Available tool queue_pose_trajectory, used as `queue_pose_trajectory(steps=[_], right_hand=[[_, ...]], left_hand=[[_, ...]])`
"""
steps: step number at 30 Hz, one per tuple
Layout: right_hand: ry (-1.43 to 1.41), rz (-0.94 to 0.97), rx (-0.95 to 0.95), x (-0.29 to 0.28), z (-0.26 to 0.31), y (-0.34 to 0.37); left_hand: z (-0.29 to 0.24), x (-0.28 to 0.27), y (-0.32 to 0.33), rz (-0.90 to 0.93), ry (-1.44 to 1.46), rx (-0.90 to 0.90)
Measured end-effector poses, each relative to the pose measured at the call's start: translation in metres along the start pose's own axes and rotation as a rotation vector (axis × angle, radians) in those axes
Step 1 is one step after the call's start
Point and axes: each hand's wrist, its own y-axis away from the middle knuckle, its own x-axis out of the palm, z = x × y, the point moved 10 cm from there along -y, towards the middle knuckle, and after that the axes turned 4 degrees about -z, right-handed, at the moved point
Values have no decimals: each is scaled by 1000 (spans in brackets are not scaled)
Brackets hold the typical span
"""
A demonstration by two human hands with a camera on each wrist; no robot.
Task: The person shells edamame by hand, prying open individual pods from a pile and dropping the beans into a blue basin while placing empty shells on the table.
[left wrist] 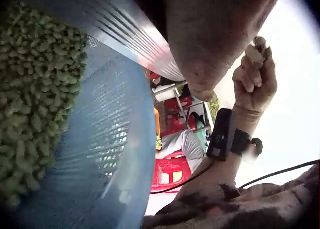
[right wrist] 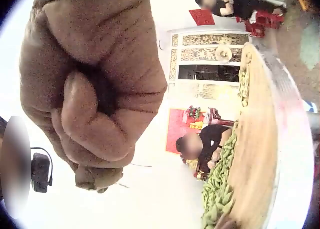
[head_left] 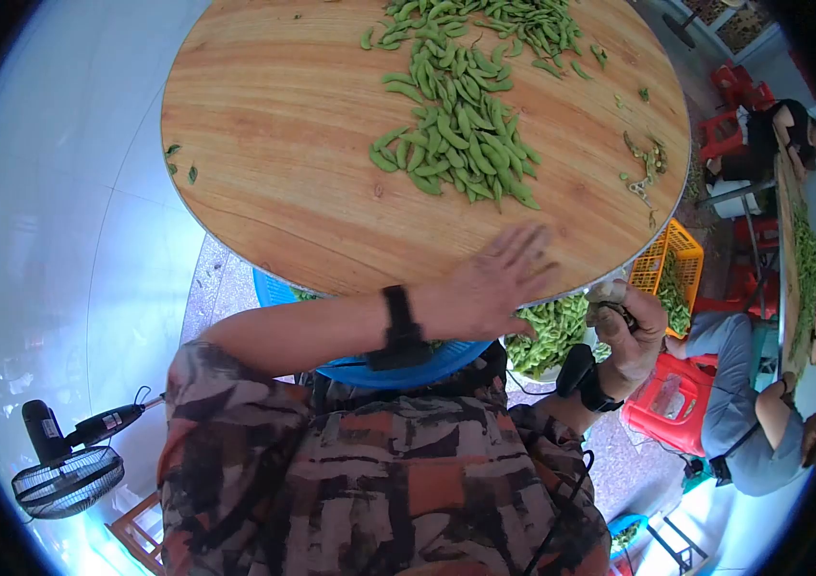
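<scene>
Many green pods [head_left: 470, 144] lie beyond the left hand [head_left: 494, 280], fingers spread, while the right hand [head_left: 631, 334] grips something indistinct [head_left: 610, 305].

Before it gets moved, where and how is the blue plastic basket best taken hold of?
Probably at two spread points on the rim of the blue plastic basket, on the wearer's side, from above. That curved edge shows there, while the round wooden tabletop overlaps the far part; the green beans inside favour a level hold.
</scene>
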Motion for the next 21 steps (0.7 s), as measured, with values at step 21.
queue_pose_trajectory(steps=[21], right_hand=[[-205, -381, 30, -37, -23, 12]], left_hand=[[56, -45, -63, -225, -254, 65]])
